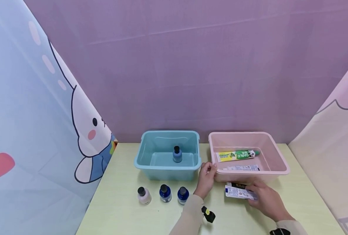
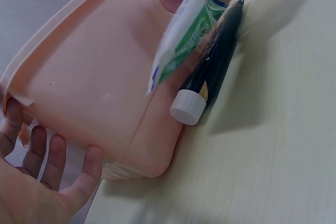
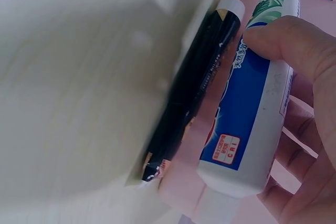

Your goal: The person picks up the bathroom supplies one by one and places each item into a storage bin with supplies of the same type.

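My left hand [image 1: 205, 181] grips the front left corner of the pink basket [image 1: 229, 177] at its rim. In front of the basket, my right hand [image 1: 267, 199] pinches a white, blue and green toothpaste tube [image 3: 247, 108], held just off the table. Below it on the table, along the basket's front wall, lies a black toothpaste tube [image 3: 194, 87] with a white cap. Inside the basket are a yellow and green toothpaste tube [image 1: 235, 155] and a whitish tube [image 1: 244, 167], which the front rim partly hides.
Left of the pink basket stands a teal basket [image 1: 168, 174] holding a small blue bottle [image 1: 177, 155]. On the table before it are a pale pink bottle [image 1: 144, 196] and two dark blue bottles [image 1: 165, 194]. A purple curtain [image 1: 191, 71] hangs behind.
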`<state>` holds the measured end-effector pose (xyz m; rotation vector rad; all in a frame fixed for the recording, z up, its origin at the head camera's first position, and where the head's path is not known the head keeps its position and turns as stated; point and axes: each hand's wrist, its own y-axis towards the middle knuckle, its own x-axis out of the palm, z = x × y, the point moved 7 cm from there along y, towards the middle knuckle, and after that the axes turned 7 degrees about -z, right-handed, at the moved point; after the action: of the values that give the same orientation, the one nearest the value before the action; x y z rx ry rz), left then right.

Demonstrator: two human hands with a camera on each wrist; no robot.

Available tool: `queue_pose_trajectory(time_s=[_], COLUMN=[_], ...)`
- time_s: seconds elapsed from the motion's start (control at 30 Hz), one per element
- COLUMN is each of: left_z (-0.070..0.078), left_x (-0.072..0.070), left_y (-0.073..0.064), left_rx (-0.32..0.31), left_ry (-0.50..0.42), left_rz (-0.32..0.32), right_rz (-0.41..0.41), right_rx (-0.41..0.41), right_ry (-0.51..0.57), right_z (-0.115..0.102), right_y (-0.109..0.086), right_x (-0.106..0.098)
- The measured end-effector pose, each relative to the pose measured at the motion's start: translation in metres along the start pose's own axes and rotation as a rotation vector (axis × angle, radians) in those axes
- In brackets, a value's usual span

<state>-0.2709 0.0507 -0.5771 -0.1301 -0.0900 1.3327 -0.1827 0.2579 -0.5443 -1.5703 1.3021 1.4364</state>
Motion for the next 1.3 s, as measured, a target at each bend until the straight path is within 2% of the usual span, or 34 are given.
queue_pose_trajectory(time_s=[0.27, 0.57, 0.83, 1.3], left_z=[-0.001, -0.002, -0.002, -0.001], left_x=[0.001, 0.000, 0.001, -0.001], left_y=[0.000, 0.002, 0.001, 0.001], left_rx=[-0.008, 0.014, 0.002, -0.009], left_ry=[0.001, 0.001, -0.016, -0.017], left_rz=[-0.001, 0.003, 0.001, 0.003], right_rz=[0.045, 0.065, 0.142, 0.149], right_rx=[-0.036, -0.064, -0.106, -0.113], right_ry=[-0.002, -0.004, -0.018, -0.032], right_z=[-0.002, -0.004, -0.006, -0.011], right_y=[0.001, 0.004, 0.005, 0.009], right_x=[-0.010, -0.021, -0.033, -0.043])
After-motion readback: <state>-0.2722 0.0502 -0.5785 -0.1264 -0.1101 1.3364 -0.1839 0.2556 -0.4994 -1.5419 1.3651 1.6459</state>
